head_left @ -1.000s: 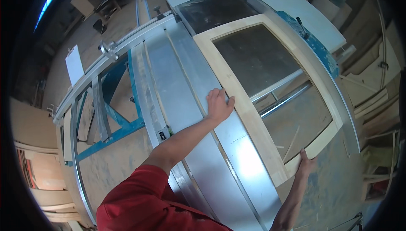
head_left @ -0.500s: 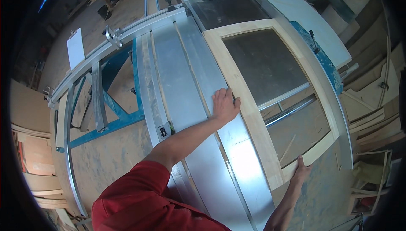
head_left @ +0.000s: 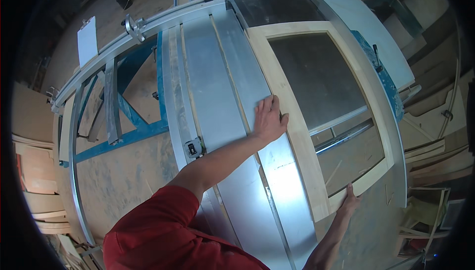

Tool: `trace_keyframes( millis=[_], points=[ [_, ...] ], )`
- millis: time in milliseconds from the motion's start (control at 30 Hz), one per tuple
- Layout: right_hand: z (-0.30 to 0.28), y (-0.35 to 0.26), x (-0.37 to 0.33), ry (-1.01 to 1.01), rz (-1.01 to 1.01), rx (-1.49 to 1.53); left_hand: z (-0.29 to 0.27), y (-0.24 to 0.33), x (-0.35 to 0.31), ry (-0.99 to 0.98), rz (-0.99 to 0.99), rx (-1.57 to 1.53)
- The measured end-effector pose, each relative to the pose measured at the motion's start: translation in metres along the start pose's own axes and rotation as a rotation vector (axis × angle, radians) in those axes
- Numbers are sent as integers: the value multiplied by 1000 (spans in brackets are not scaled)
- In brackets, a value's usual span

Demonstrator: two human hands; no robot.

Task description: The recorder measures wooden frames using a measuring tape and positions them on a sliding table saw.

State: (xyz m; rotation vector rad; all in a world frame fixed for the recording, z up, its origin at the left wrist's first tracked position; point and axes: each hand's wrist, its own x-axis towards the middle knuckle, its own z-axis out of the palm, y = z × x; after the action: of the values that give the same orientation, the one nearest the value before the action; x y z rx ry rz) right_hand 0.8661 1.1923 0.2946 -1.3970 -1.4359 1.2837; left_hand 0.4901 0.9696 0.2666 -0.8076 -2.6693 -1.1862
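Observation:
A pale wooden frame (head_left: pixel 287 92), rounded along its far rail, lies flat across the saw table's dark top (head_left: pixel 277 10), its near end reaching past it. Along the frame's left side runs a long grooved metal sliding table (head_left: pixel 208 82). My left hand (head_left: pixel 269 120) rests at the seam between them, fingers stretched on the metal and thumb against the frame's left edge. At the near rail, my right hand (head_left: pixel 350 202) grips the wood with its thumb on top; its other fingers are mostly hidden underneath.
A metal fence (head_left: pixel 163 15) with a flip stop (head_left: pixel 133 28) crosses the far end. A clipboard (head_left: pixel 87 42) stands by it at left. One small block (head_left: pixel 193 147) sits on the sliding table near my left forearm. Curved wooden parts (head_left: pixel 430 156) are piled at right.
The whole view has shifted slightly. Both hands keep their places on or against the frame, and I see no clear movement of the frame over the table.

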Motion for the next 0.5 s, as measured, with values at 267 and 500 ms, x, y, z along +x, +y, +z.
trace_keyframes(
  millis=[267,500],
  points=[
    [8,2,0,4,20,-31,0,-5,-2,-43,-26,-13],
    [22,6,-2,-14,31,-55,3,-12,-7,-61,-22,-1]
  ],
)
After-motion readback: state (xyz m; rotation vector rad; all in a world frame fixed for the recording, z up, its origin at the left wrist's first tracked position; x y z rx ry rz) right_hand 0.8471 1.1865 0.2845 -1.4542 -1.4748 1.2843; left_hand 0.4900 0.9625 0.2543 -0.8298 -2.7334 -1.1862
